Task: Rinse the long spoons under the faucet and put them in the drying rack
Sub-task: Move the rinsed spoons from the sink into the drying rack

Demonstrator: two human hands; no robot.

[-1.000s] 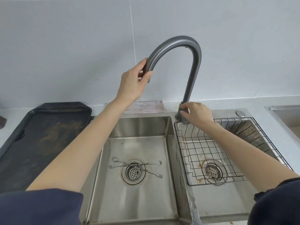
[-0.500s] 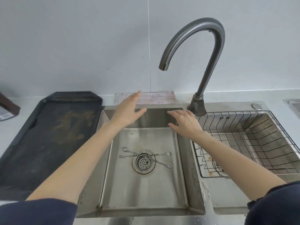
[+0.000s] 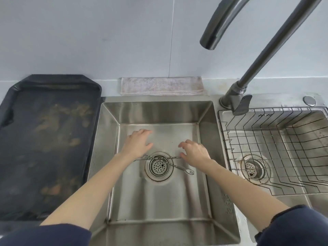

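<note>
Double stainless sink set in a pale bench, seen from above.
Left hand (image 3: 137, 143) and right hand (image 3: 194, 153), fingers spread and empty, hover low in the left basin (image 3: 159, 110); the long spoons (image 3: 174, 166) lie crossed over its drain (image 3: 158, 167); drying rack (image 3: 276, 157) fills the right basin, faucet (image 3: 248, 75) behind.

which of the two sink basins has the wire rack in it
The right basin, beside the faucet base, holds the wire drying rack. The left basin holds only the long utensils across its drain.
</note>
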